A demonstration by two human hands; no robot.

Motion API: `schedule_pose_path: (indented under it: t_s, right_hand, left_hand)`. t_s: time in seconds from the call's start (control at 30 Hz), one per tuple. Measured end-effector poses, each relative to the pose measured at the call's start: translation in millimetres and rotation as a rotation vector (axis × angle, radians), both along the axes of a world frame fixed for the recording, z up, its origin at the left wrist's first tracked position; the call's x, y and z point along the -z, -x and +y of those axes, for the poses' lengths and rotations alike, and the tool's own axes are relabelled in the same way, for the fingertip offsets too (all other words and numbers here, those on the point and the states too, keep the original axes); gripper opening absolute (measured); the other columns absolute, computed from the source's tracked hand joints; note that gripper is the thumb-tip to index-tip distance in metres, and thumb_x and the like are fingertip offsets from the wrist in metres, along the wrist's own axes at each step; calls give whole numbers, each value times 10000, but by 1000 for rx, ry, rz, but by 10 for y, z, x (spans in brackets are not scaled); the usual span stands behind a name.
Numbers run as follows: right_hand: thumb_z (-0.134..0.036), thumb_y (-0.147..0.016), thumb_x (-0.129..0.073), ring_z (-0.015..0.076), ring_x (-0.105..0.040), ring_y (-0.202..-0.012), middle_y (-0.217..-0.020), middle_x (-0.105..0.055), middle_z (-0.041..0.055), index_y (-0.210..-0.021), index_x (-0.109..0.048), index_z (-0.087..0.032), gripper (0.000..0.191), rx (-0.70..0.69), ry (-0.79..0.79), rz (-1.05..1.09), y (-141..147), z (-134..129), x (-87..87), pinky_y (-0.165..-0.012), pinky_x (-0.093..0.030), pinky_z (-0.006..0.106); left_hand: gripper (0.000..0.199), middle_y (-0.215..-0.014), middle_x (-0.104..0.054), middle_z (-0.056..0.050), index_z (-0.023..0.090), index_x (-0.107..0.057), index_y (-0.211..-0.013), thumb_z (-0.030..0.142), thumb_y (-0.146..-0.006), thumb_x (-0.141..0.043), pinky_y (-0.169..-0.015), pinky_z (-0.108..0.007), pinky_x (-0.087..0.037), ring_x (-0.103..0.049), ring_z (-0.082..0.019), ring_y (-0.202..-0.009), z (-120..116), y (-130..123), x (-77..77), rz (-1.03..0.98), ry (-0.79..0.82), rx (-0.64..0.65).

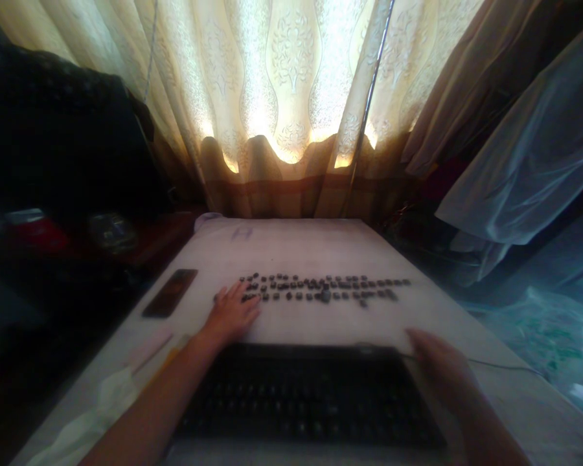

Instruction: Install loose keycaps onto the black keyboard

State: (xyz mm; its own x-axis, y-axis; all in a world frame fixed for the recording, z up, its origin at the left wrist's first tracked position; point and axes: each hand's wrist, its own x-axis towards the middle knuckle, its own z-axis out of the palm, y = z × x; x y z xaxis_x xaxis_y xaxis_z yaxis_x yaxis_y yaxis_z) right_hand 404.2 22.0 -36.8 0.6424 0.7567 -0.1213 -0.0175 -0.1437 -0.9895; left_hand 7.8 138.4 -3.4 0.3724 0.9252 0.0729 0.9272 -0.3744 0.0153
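Two bare forearms [172, 398] reach in from the bottom edge, and one black keyboard [311, 395] lies between them on the near part of a pale-covered table [291, 249]; its keys are too blurred to count. Beyond it, several dozen small dark pieces [299, 296], looking like loose keycaps, form roughly three rows across the table, with some bunched near the middle; blur prevents an exact count.

One left hand [230, 314] lies palm down with its fingers spread at the left end of these rows, though which pieces it touches is unclear. One right hand [440, 359] is beside the keyboard's far right corner, too blurred to tell whether its fingers are closed on anything. One thin cable [505, 367] runs to its right.

Left of the left hand are one dark phone [170, 293] and, nearer, one pink item [149, 346] plus some crumpled white material [90, 414]. One clear plastic bag [544, 323] sits off the table's right edge. Patterned curtains [291, 84] hang behind.
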Motion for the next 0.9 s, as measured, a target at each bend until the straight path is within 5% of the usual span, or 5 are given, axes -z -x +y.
schedule_pose_path:
  t_s: [0.27, 0.6, 0.9]
  right_hand:
    - [-425, -538, -790, 117, -456, -441, -573, -594, 14, -729, -706, -179, 323, -59, -14, 84, -14, 12, 33, -367, -320, 222]
    - [-344, -578, -756, 188, -578, -550, -580, -599, 18, -699, -678, -212, 195, -27, 8, 28, 46, -14, -74, -405, -387, 243]
    - [-325, -553, -757, 191, -577, -546, -569, -597, 16, -672, -685, -208, 182, -14, 4, 18, 36, 7, -49, -410, -404, 254]
  left_hand:
    - [429, -1561, -411, -71, 332, -610, -1317, 475, -963, -415, -1173, -547, -176, -306, -306, -1460, -21, -29, -13, 11, -9, 39]
    - [417, -1567, -404, -42, 356, -609, -1310, 480, -953, -432, -1177, -520, -184, -297, -293, -1464, 6, -172, 32, 24, -14, 58]
    - [455, -1477, -506, -151, 206, -612, -1313, 383, -960, -387, -1140, -527, -268, -420, -327, -1384, 41, 478, -45, 103, -87, -211]
